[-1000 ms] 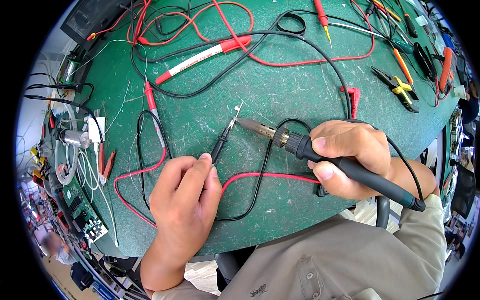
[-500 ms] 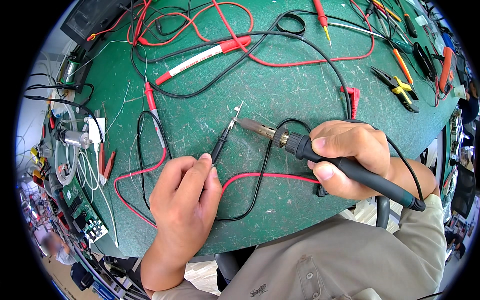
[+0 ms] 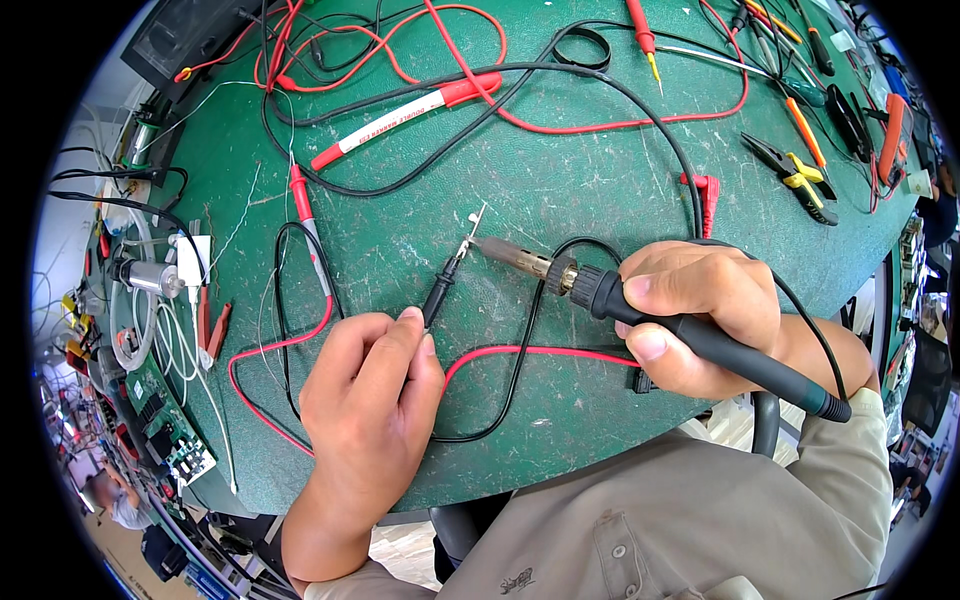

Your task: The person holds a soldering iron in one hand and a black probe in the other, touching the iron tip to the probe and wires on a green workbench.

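My left hand (image 3: 370,385) pinches a black test probe (image 3: 438,295), which points up and slightly right above the green mat (image 3: 560,440). At its metal end is a small silvery bit, with a thin pale tip beyond it. A black soldering iron (image 3: 720,350) is gripped in my right hand (image 3: 705,310), its fingers wrapped round the handle. The iron's dark tip comes in from the right, at or very near the probe's metal end; whether they touch I cannot tell. A red and black lead (image 3: 540,349) runs on the mat behind my left hand.
A red and white marker (image 3: 400,122) lies beyond my hands among red and black cables. A red and grey probe (image 3: 309,220) rests at left, near a green circuit board (image 3: 180,445). Yellow-handled pliers (image 3: 800,178), an orange pen-like tool (image 3: 806,132) and screwdrivers lie far right.
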Demonstrator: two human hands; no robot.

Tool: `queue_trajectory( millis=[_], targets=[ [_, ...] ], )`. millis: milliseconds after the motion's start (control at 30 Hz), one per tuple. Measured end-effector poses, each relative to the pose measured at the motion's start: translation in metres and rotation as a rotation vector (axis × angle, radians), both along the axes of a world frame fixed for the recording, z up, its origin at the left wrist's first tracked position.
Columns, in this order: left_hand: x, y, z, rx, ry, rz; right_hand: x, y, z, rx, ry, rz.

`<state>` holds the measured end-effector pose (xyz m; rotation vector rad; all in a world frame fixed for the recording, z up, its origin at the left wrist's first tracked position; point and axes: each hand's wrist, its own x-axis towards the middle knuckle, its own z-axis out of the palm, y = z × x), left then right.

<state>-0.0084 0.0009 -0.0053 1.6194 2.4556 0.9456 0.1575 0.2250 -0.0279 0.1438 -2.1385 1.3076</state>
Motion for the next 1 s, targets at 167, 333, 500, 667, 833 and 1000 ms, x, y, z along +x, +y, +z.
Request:
queue_trajectory(
  millis=[167,333,500,667,833,1000],
  targets=[
    [0.0004,-0.0003,-0.0001,-0.002,-0.01,0.002,-0.0001,-0.0003,-0.0009,-0.005,0.008,-0.001],
    [0.0005,0.0006,0.0009,-0.001,-0.006,0.001,-0.0003,-0.0008,-0.0013,-0.011,0.015,-0.002],
    [-0.0005,0.0015,0.0,0.02,0.016,-0.006,0.0001,-0.0002,-0.0003,-0.011,0.013,0.002],
    [0.0003,0.0011,0.0006,0.011,0.006,0.002,0.0004,-0.0001,-0.0003,-0.015,0.005,0.004],
    [0.0005,0.0012,0.0007,0.003,0.014,0.004,0.0003,0.0,-0.0007,-0.015,0.003,0.007],
    [0.0007,0.0016,0.0008,0.006,0.023,0.003,0.0007,-0.0008,0.0,-0.022,0.001,0.001]
  ],
)
